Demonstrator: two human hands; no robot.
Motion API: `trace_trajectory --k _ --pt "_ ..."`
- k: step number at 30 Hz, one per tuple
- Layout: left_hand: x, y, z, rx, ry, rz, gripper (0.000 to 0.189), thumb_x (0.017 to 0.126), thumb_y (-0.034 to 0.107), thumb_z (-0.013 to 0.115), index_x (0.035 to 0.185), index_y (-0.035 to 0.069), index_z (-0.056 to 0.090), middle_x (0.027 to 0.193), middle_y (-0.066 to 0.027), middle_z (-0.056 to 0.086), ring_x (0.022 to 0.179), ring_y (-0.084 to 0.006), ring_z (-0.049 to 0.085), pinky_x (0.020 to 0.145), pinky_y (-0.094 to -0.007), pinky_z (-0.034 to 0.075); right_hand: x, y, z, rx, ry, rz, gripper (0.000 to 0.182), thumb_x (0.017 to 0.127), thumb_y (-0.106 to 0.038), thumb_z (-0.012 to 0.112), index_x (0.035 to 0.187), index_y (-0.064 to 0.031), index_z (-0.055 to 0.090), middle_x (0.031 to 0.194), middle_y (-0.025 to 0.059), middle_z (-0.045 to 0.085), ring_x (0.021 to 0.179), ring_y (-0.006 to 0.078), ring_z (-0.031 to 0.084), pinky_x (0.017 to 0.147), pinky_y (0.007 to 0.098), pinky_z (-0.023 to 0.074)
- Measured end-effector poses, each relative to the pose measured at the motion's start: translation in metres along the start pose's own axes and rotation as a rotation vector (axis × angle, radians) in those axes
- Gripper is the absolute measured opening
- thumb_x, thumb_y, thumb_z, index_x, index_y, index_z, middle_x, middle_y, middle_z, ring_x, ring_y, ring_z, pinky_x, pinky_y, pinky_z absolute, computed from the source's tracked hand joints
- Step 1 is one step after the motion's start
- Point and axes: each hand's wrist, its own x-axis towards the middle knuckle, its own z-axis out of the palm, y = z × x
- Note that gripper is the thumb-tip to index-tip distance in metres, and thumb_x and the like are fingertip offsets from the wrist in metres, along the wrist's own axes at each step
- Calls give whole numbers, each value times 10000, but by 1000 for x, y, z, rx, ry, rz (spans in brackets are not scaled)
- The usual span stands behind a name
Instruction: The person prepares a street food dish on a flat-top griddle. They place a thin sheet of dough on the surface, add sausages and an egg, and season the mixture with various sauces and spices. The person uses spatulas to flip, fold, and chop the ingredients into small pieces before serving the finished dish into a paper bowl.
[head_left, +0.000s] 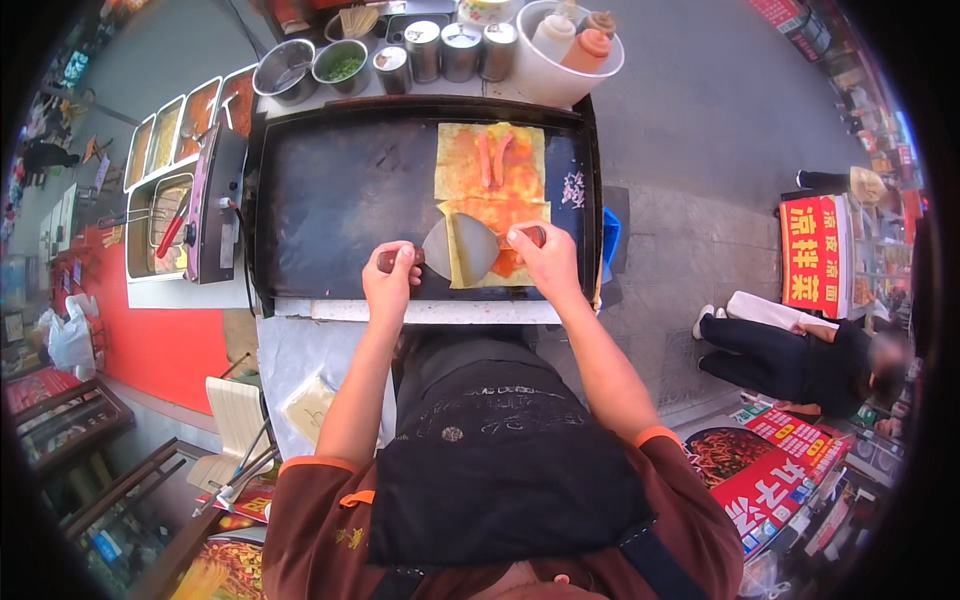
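Observation:
On a dark flat griddle (337, 187) lie flat, sauce-smeared pancakes (450, 161), an upper and a lower one touching or overlapping. Two sausage pieces (492, 159) rest on the upper part. The left edge of the lower part is folded over to the right. My left hand (395, 271) grips the wooden handle of a round metal scraper (474, 244), whose blade lies at the folded edge. My right hand (541, 251) holds another wooden handle over the lower part's right side; its blade is hard to tell apart from the first.
Behind the griddle stand steel bowls, one with chopped greens (343, 67), shaker cans (460, 52) and a white tub (531, 60) of squeeze bottles. Food trays (166, 135) and a fryer (159, 240) are at left. Chopped onion-like bits (574, 189) lie at the griddle's right. A person (795, 360) stands farther right.

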Motion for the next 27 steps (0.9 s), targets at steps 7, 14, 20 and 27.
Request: trace_trajectory --k 7,14,20,27 --pt "-45 3 149 212 -203 176 157 1099 163 742 1165 23 719 995 -34 739 785 -94 670 679 -261 563 -29 71 -128 281 135 78 241 1074 -234 761 1158 -10 782 740 16 675 541 51 541 490 232 419" --pt "-95 9 137 54 131 182 162 1098 143 748 1198 19 721 1069 -111 801 811 -112 681 714 -267 572 -34 120 -198 409 245 125 238 1106 -221 718 1189 -5 774 753 9 666 535 45 524 485 224 397" --pt "-71 -30 73 599 181 318 139 1048 143 811 1045 32 728 1068 -76 761 818 -119 681 703 -270 555 3 96 -239 288 59 -51 326 1106 -256 734 1295 6 781 897 10 689 758 75 636 675 231 502" --pt "-5 29 147 -1 -202 161 211 1048 175 820 952 19 716 826 -18 700 720 -95 635 673 -270 511 76 54 -170 942 -295 -176 242 1105 -161 732 1279 7 731 1082 72 733 1095 188 682 1088 355 500"
